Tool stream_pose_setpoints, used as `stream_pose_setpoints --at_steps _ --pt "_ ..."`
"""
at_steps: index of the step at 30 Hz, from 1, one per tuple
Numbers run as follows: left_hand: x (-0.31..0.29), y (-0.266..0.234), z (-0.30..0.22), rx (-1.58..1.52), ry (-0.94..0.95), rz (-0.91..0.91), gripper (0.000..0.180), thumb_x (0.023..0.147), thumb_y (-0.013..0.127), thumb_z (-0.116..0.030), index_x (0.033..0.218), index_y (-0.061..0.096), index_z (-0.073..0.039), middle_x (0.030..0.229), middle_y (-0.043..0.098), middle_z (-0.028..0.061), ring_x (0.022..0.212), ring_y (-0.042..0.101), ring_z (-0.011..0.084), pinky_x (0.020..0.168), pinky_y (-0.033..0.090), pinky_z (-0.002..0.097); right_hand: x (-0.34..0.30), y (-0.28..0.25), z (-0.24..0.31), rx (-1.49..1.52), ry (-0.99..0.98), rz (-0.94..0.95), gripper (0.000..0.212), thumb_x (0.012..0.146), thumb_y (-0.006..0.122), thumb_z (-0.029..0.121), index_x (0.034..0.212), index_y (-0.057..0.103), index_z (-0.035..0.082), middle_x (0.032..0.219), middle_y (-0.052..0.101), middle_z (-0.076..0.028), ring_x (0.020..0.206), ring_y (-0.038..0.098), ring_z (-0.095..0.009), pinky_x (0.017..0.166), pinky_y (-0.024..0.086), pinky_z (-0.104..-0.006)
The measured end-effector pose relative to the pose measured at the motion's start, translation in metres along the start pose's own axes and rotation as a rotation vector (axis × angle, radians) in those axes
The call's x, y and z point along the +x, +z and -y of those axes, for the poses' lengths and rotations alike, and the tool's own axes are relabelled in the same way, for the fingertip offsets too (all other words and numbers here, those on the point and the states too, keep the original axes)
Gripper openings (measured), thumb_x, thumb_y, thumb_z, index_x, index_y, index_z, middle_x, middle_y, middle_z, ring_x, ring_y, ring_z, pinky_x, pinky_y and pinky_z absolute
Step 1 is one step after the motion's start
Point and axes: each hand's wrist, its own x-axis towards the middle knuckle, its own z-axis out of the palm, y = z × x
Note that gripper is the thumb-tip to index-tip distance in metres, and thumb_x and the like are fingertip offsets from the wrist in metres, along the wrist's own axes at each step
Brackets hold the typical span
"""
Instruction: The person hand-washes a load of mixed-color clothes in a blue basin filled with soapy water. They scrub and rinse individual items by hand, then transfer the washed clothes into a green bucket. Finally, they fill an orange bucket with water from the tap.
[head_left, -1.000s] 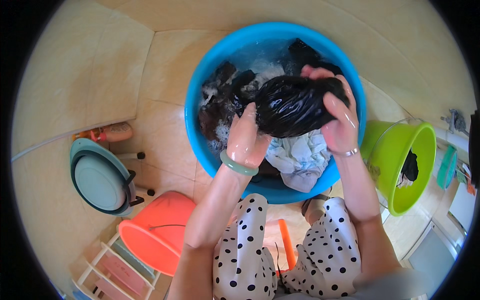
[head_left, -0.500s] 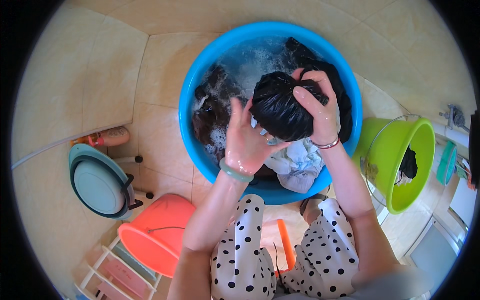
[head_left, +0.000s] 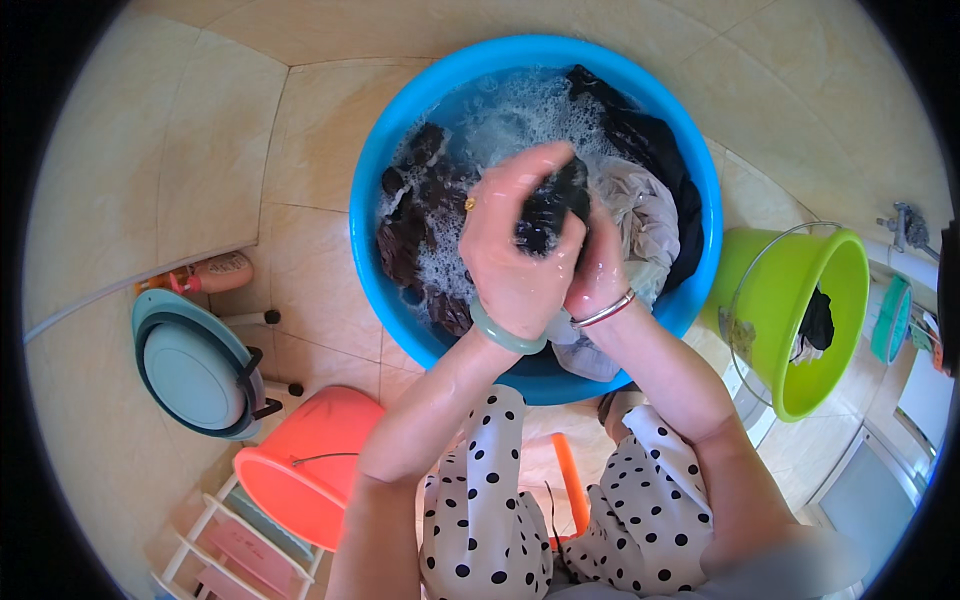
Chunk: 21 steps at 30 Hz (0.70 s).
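Note:
Over a round blue basin (head_left: 372, 305) of sudsy water, both my hands are wrapped round a wet black garment (head_left: 550, 205), bunched into a small wad. My left hand (head_left: 510, 250), with a ring and a pale green bangle, covers it from the left. My right hand (head_left: 600, 265), with a silver bangle, presses it from the right, its fingers partly hidden behind the left. In the water lie dark brown cloth (head_left: 425, 215) at the left, black cloth (head_left: 650, 140) at the right and whitish cloth (head_left: 640, 215) beside my right hand.
A lime green bucket (head_left: 745, 270) holding some dark cloth (head_left: 816, 328) stands right of the basin. To the left are a grey-blue folding basin (head_left: 195, 370), a pinkish bottle (head_left: 222, 271), a coral bucket (head_left: 315, 460) and a white rack (head_left: 200, 530). Part of an orange stool (head_left: 570, 485) shows between my legs.
My hands have come together and closed on the black garment, squeezing it into a smaller wad. My left hand went from open beside it to wrapped round it. More whitish cloth shows.

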Motion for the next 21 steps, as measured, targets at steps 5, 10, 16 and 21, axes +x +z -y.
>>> stream_pose_setpoints --at_steps 5,10,16,21 --pt "0.009 -0.004 -0.009 0.152 0.341 0.228 0.024 0.057 0.069 -0.002 0.079 0.068 -0.013 0.104 0.069 0.0094 0.101 0.064 0.0332 0.088 0.051 0.0398 0.000 -0.041 0.007 0.148 0.194 0.306 0.034 0.100 0.046 0.028 0.126 0.051 0.007 0.118 0.058 -0.006 0.109 0.058 -0.018 0.095 0.048 -0.0314" --pt "0.001 -0.007 -0.004 0.115 0.468 0.329 0.028 0.048 0.073 -0.004 0.071 0.062 -0.016 0.091 0.066 0.0032 0.093 0.065 0.0285 0.078 0.050 0.0365 0.013 -0.028 0.010 0.459 0.470 0.368 0.024 0.103 0.045 0.027 0.111 0.057 0.007 0.101 0.059 -0.002 0.091 0.059 -0.013 0.083 0.050 -0.0266" --pt "0.002 -0.018 -0.005 0.149 0.489 0.498 0.031 0.044 0.072 -0.005 0.070 0.061 -0.018 0.081 0.060 -0.0001 0.085 0.062 0.0227 0.073 0.044 0.0336 0.001 0.003 0.027 -0.355 0.238 0.188 0.020 0.102 0.048 0.020 0.096 0.060 0.005 0.088 0.059 0.000 0.080 0.057 -0.008 0.075 0.048 -0.0232" --pt "0.009 -0.012 0.003 0.109 0.463 0.496 0.028 0.051 0.071 -0.001 0.071 0.062 -0.018 0.082 0.060 -0.0010 0.083 0.061 0.0217 0.073 0.042 0.0323 0.017 -0.017 0.033 -0.687 0.044 0.296 0.025 0.102 0.049 0.025 0.098 0.062 0.004 0.094 0.062 -0.002 0.084 0.058 -0.010 0.079 0.049 -0.0253"
